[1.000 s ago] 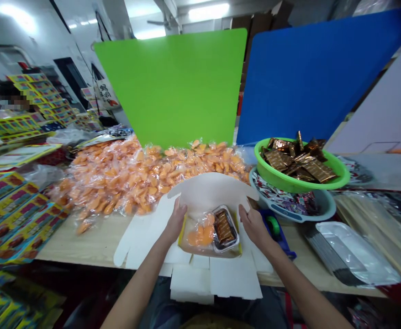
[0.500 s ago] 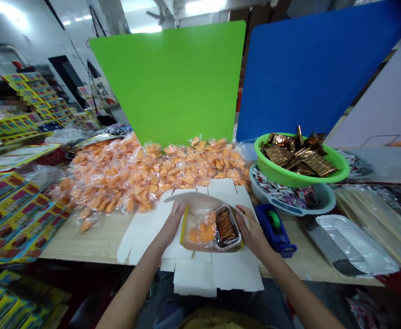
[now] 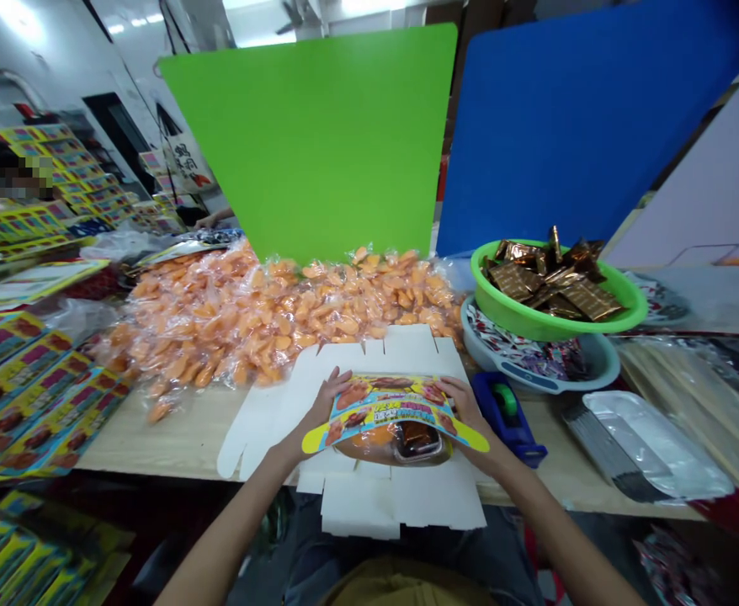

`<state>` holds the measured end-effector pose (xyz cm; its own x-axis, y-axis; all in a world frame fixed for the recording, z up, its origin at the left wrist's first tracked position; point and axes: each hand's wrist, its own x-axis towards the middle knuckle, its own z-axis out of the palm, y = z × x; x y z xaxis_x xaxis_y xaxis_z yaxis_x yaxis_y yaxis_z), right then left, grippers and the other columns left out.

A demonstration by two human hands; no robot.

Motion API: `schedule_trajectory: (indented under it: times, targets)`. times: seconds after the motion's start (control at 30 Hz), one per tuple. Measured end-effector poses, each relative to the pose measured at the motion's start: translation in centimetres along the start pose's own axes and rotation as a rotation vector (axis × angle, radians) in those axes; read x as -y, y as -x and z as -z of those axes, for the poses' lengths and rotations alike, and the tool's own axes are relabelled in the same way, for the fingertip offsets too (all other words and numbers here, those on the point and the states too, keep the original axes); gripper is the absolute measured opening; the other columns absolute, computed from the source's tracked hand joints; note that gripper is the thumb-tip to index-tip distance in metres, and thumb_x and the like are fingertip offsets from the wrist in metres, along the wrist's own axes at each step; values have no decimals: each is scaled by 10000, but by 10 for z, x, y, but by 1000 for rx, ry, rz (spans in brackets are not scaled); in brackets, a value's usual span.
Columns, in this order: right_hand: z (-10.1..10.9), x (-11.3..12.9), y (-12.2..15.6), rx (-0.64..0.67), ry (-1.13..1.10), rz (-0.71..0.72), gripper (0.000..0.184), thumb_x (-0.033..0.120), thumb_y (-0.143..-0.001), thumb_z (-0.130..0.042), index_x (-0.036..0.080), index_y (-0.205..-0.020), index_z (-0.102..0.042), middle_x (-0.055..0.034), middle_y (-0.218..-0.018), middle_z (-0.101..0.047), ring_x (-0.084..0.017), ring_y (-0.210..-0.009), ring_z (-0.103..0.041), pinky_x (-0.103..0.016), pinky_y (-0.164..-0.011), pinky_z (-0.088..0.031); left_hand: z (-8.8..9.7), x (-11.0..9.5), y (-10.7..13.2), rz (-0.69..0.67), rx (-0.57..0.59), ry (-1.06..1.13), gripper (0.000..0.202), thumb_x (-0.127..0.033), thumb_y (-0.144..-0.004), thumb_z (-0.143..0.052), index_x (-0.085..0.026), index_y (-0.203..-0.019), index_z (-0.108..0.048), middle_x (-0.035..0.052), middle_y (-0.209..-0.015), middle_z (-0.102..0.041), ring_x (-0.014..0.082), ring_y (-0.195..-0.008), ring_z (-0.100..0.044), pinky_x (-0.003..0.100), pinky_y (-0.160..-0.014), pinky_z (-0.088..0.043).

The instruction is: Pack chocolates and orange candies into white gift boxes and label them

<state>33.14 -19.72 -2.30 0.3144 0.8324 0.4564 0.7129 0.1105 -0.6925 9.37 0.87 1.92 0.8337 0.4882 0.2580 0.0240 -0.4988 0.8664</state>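
A printed cardboard box [image 3: 401,389] is in front of me, its yellow and blue lid hanging partly over the front opening. Below the lid's edge show an orange piece [image 3: 375,439] and a clear plastic tray [image 3: 418,446] with a brown foil packet in it. My left hand [image 3: 328,397] grips the box's left end, fingertips at its upper corner. At the right end, my right hand [image 3: 463,401] is closed on the box, its fingers along the top edge. Flat white cardboard blanks [image 3: 357,505] lie under the box.
Bagged orange pieces [image 3: 281,311] are heaped behind. To the right are a green basin [image 3: 489,301] of brown packets, a grey-blue basin [image 3: 559,383] of sachets, a blue tape dispenser [image 3: 518,429] and stacked trays [image 3: 653,446]. Printed boxes [image 3: 29,396] line the left side.
The lid, earlier raised with its plain inner side showing, has swung down toward me over the box. Its printed side now faces up and hides much of the contents.
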Motion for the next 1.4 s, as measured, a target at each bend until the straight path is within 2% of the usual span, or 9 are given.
schedule_trajectory:
  times: [0.1, 0.23, 0.53, 0.8, 0.93, 1.03, 1.13, 1.27, 1.4]
  targets:
    - [16, 9, 2, 92, 11, 86, 640, 392, -831, -568, 280, -1389, -277, -115, -1485, -236, -291, -1355, -270, -491, -1078, -314, 14, -1, -8, -77, 175, -95, 573, -422, -719, -699, -284, -1249, -528, 102, -1442, -384, 282, -1405, -174, 514, -1143, -97]
    - [19, 31, -1, 135, -118, 92, 582, 375, -804, -612, 281, -1325, -371, -105, -1418, -373, -279, -1364, -263, -491, -1100, -282, 17, 8, -10, -162, 233, -92, 625, -385, -764, -662, -284, -1336, -431, 107, -1459, -350, 276, -1407, -169, 511, -1137, -149]
    - [-29, 31, 13, -231, -484, -187, 437, 454, -788, -608, 268, -1155, -461, -130, -1388, -398, -302, -1374, -236, -568, -1082, -272, 12, 7, 0, -133, 247, -54, 641, -409, -832, -574, -303, -1410, -317, 87, -1507, -249, 267, -1420, -109, 493, -1151, -125]
    - [-38, 56, 6, -285, -290, -212, 505, 481, -804, -559, 260, -1247, -457, -130, -1333, -471, -318, -1341, -302, -570, -1074, -280, 11, 11, -3, -150, 256, -44, 702, -434, -778, -637, -279, -1399, -347, 107, -1496, -271, 276, -1418, -113, 495, -1149, -128]
    - [-32, 41, 8, -216, -180, -122, 572, 562, -796, -515, 225, -1256, -471, -145, -1369, -448, -323, -1361, -262, -570, -1094, -218, 23, 7, -3, -153, 358, -116, 780, -433, -752, -662, -276, -1426, -301, 101, -1521, -215, 288, -1420, -84, 493, -1145, -121]
    - [-22, 19, 17, -31, -38, -12, 649, 585, -780, -516, 194, -1293, -443, -163, -1418, -399, -338, -1377, -212, -614, -1085, -135, 34, 7, -1, -185, 474, -269, 873, -460, -705, -694, -274, -1441, -263, 112, -1522, -210, 320, -1412, -103, 530, -1134, -67]
    - [-11, 2, 26, 140, 90, 53, 649, 544, -780, -549, 230, -1333, -421, -145, -1441, -377, -329, -1383, -197, -630, -1072, -121, 37, 10, 4, -260, 496, -371, 795, -460, -737, -656, -301, -1425, -291, 95, -1494, -291, 303, -1399, -183, 526, -1134, -11]
    - [3, 1, 33, 269, 130, 116, 631, 441, -819, -564, 309, -1397, -345, -88, -1478, -327, -286, -1395, -169, -589, -1095, -139, 34, 13, 9, -379, 535, -527, 693, -421, -779, -614, -353, -1405, -324, 62, -1501, -283, 291, -1397, -201, 494, -1139, -65]
    - [9, 5, 35, 285, 77, 147, 573, 376, -807, -620, 355, -1348, -431, -62, -1491, -305, -289, -1406, -110, -547, -1096, -205, 31, 6, 17, -426, 592, -706, 627, -338, -810, -581, -398, -1387, -344, 39, -1508, -264, 303, -1399, -187, 501, -1134, -35]
